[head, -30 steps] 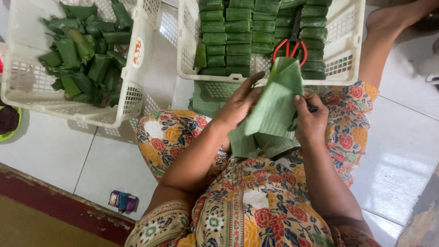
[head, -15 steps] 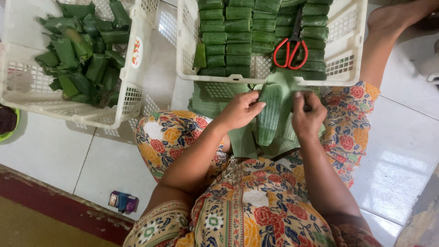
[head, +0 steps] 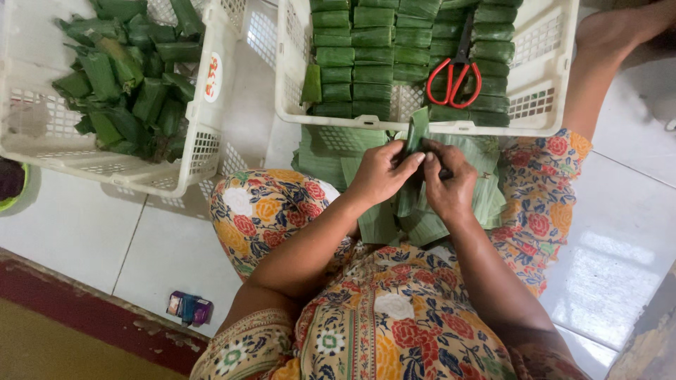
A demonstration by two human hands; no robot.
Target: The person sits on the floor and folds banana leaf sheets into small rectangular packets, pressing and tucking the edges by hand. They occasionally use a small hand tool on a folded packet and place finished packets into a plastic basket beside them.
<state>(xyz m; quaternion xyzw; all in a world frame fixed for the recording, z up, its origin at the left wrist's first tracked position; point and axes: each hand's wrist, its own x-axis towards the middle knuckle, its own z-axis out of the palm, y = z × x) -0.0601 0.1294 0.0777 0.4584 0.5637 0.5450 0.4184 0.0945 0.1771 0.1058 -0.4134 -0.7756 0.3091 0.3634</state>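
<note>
Your left hand [head: 380,172] and right hand [head: 449,184] each pinch the folded leaf [head: 417,134] in a tight grip, over the leaf stack [head: 486,204] on your lap, near the scissors [head: 454,79].

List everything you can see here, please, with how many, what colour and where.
leaf parcel: one, green, rolled narrow, held between both hands
loose leaves: a stack, green, on the lap below the right basket
right basket: one, white, holding neat rows of green parcels
scissors: one pair, red handles, on those parcels
left basket: one, white, holding jumbled green parcels
small packet: one, purple and blue, on the floor tiles
left hand: grips the parcel
right hand: grips the parcel
</note>
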